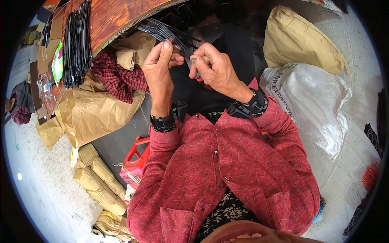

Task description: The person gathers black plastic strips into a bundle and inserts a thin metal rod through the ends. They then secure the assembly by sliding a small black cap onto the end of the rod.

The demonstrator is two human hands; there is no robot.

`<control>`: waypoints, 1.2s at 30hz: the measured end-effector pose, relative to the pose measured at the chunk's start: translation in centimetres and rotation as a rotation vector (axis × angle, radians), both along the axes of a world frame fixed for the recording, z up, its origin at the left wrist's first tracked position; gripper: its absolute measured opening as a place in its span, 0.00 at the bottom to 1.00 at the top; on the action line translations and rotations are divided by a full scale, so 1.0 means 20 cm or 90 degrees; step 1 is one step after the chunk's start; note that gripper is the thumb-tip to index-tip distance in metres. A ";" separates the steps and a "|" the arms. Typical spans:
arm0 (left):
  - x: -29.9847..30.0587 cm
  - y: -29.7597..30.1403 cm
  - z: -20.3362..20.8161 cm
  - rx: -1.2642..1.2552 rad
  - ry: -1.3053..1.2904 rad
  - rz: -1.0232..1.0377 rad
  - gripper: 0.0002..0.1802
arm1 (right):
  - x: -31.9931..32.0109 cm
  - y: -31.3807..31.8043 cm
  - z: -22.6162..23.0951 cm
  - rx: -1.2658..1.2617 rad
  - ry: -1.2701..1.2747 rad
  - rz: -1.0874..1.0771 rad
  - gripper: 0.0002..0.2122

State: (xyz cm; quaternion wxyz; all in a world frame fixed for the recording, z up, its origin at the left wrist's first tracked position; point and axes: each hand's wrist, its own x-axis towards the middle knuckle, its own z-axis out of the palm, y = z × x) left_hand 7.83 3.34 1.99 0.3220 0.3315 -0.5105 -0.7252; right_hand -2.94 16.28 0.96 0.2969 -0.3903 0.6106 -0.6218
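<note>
Both my hands are raised above my lap, close to the table's edge. Between them is a fanned-out bundle of thin, dark, shiny strips (164, 32), whose exact kind I cannot make out. My left hand (161, 65) pinches the bundle between thumb and fingers. With its fingers curled in, my right hand (214, 69) grips the end of the bundle nearest it; its fingertips partly hide that end. A larger row of long black strips (77, 44) lies on the wooden table (115, 18) at the upper left.
Brown paper sacks (101, 115) and a checked red cloth (109, 73) lie left of my arms. At right stand a tan sack (300, 40) and a white woven sack (308, 97). A red plastic object (137, 158) and wrapped brown packages (97, 178) are at lower left. Another person (20, 103) is at far left.
</note>
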 end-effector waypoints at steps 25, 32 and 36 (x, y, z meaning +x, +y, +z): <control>0.02 -0.05 0.02 -0.048 -0.025 -0.023 0.09 | -0.01 -0.01 0.01 0.000 -0.037 0.031 0.05; 0.02 0.01 -0.09 -0.002 0.018 -0.148 0.13 | 0.01 0.02 -0.06 0.025 -0.097 -0.011 0.02; 0.13 0.06 -0.19 0.002 -0.104 -0.431 0.17 | -0.04 0.07 -0.10 0.064 -0.104 -0.008 0.05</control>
